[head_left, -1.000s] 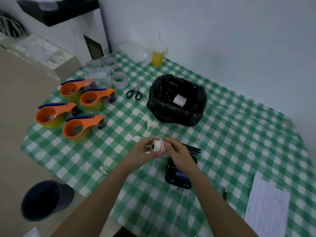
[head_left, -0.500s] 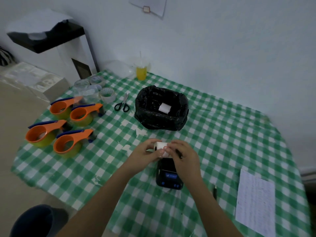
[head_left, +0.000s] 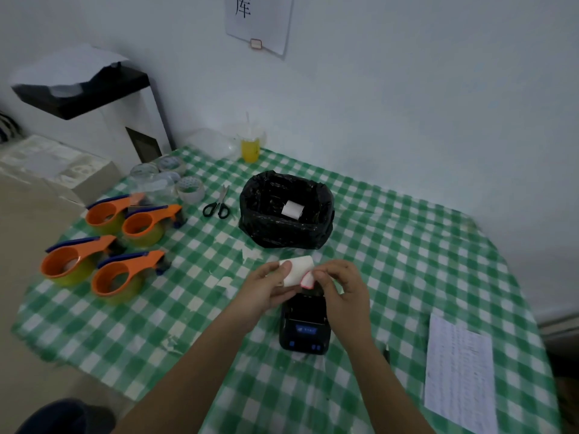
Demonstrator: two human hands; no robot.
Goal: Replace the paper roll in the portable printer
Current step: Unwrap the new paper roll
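A small white paper roll is held above the table in both hands. My left hand grips its left end. My right hand pinches a loose paper end with a pink edge at the roll's right side. Just below lies the black portable printer on the green checked tablecloth, its lid open and its paper bay dark. Whether the bay is empty I cannot tell.
A black bag-lined bin with a white roll inside stands behind the printer. Scissors and several orange tape dispensers lie at left. A printed sheet lies at right, a yellow drink cup by the wall.
The view has tilted up and the hands sit lower in frame. The roll has turned in my hands, and a pink-edged paper end now shows under my right fingers.
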